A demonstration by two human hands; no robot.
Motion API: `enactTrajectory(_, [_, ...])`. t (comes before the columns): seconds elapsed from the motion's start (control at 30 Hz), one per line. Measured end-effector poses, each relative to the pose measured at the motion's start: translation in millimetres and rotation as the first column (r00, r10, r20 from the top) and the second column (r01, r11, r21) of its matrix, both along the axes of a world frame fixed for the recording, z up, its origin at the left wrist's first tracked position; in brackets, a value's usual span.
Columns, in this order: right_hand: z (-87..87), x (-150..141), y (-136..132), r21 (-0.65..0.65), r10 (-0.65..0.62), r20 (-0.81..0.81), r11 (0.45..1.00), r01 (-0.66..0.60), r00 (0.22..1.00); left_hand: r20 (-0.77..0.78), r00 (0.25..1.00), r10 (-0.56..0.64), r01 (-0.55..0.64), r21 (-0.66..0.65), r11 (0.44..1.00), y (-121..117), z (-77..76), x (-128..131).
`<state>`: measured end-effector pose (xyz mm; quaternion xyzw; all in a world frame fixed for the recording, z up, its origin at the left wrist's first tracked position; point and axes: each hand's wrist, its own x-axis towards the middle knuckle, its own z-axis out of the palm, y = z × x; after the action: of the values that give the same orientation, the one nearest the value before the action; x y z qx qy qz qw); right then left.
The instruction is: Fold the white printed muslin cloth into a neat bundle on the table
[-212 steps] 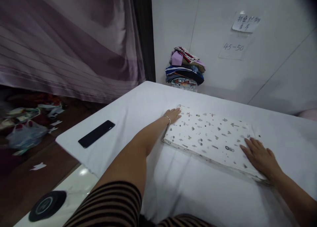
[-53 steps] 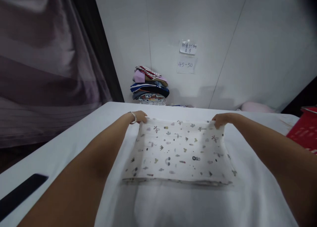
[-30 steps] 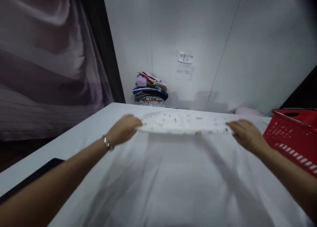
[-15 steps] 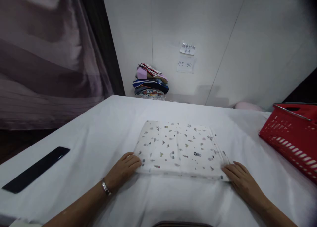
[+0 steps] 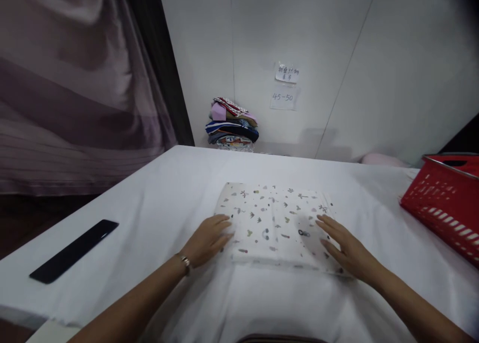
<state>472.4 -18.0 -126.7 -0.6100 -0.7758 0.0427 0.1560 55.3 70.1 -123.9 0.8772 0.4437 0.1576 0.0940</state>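
A folded white cloth (image 5: 277,228) with small printed plants and shapes lies flat on the white-covered table. My left hand (image 5: 209,238) is at its left edge, thumb and fingers apart, holding nothing; a bracelet (image 5: 185,264) circles that wrist. Over the cloth's right side is my right hand (image 5: 342,248), fingers stretched out and thumb spread away from them. Whether either hand touches the fabric or hovers just above it, I cannot tell.
A flat black phone-like slab (image 5: 75,251) lies at left on the table (image 5: 157,198). At right stands a red plastic basket (image 5: 441,203) with a metal handle. Behind the table's far edge rises a stack of folded fabrics (image 5: 234,123), near paper signs (image 5: 284,97) on the wall.
Both hands have left the cloth's near corners and moved inward and farther forward, their fingers spreading. The cloth stays folded flat. The view has shifted slightly.
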Motion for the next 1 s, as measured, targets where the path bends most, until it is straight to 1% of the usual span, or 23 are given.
enactTrajectory(0.07, [-5.5,-8.0,30.3,-0.012,-0.019,0.021,1.0,0.019,1.0,-0.067,0.997,0.048,-0.05,-0.02,0.999,12.1,-6.7,17.6])
enactTrajectory(0.1, [-12.7,-7.0,44.6,-0.015,-0.044,0.052,0.999,0.044,0.998,-0.106,0.99,0.094,-0.099,-0.044,0.994,17.5,-12.3,23.8])
enactTrajectory(0.17, [-32.9,2.8,67.8,-0.018,-0.126,0.138,0.991,0.13,0.982,-0.165,0.973,0.164,-0.182,-0.098,0.978,24.7,-25.5,29.2])
enactTrajectory(0.2, [-44.2,10.1,75.9,-0.019,-0.178,0.18,0.983,0.184,0.967,-0.179,0.967,0.178,-0.201,-0.12,0.972,26.2,-31.5,28.9])
enactTrajectory(0.27, [-63.8,24.6,84.8,-0.009,-0.223,0.236,0.973,0.232,0.946,-0.185,0.967,0.175,-0.204,-0.149,0.968,25.7,-39.4,25.5])
enactTrajectory(0.33, [-73.9,35.2,87.5,0.003,-0.226,0.256,0.972,0.233,0.94,-0.181,0.969,0.17,-0.201,-0.17,0.965,24.0,-39.8,22.6])
enactTrajectory(0.37, [-74.6,38.8,88.3,-0.003,-0.223,0.259,0.973,0.232,0.94,-0.178,0.969,0.171,-0.203,-0.183,0.962,24.6,-37.4,22.4])
enactTrajectory(0.43, [-68.9,44.1,92.5,-0.029,-0.222,0.264,0.971,0.237,0.939,-0.152,0.971,0.184,-0.211,-0.188,0.959,31.4,-28.9,24.5])
enactTrajectory(0.5, [-59.1,49.8,102.0,-0.033,-0.201,0.282,0.975,0.219,0.938,-0.097,0.967,0.237,-0.249,-0.15,0.957,47.5,-18.9,28.7])
enactTrajectory(0.57, [-52.2,57.3,115.2,0.0,-0.194,0.303,0.979,0.204,0.933,-0.047,0.938,0.344,-0.347,-0.102,0.932,71.3,-11.2,32.9])
enactTrajectory(0.63, [-52.6,65.7,128.2,-0.001,-0.24,0.309,0.968,0.252,0.921,-0.04,0.877,0.478,-0.479,-0.112,0.871,97.7,-8.2,35.3])
enactTrajectory(0.7, [-59.3,73.2,137.6,-0.045,-0.304,0.289,0.943,0.331,0.907,-0.063,0.815,0.577,-0.578,-0.159,0.8,121.3,-10.0,35.9])
enactTrajectory(0.77, [-67.5,77.9,142.5,-0.091,-0.322,0.271,0.93,0.357,0.907,-0.089,0.774,0.627,-0.63,-0.204,0.749,138.8,-14.9,36.0])
enactTrajectory(0.8, [-70.4,79.0,143.6,-0.1,-0.321,0.27,0.929,0.358,0.908,-0.098,0.762,0.64,-0.644,-0.218,0.733,145.1,-17.7,36.3])
enactTrajectory(0.87, [-72.7,78.3,144.4,-0.064,-0.339,0.285,0.926,0.371,0.897,-0.113,0.741,0.662,-0.667,-0.245,0.704,153.6,-22.3,37.9])
enactTrajectory(0.93, [-71.0,74.2,144.5,0.0,-0.35,0.311,0.929,0.369,0.883,-0.127,0.731,0.671,-0.676,-0.269,0.686,158.7,-24.5,40.8])
enactTrajectory(1.0, [-67.8,67.8,144.7,0.012,-0.329,0.329,0.939,0.345,0.885,-0.144,0.731,0.667,-0.676,-0.294,0.676,161.9,-24.0,44.0])
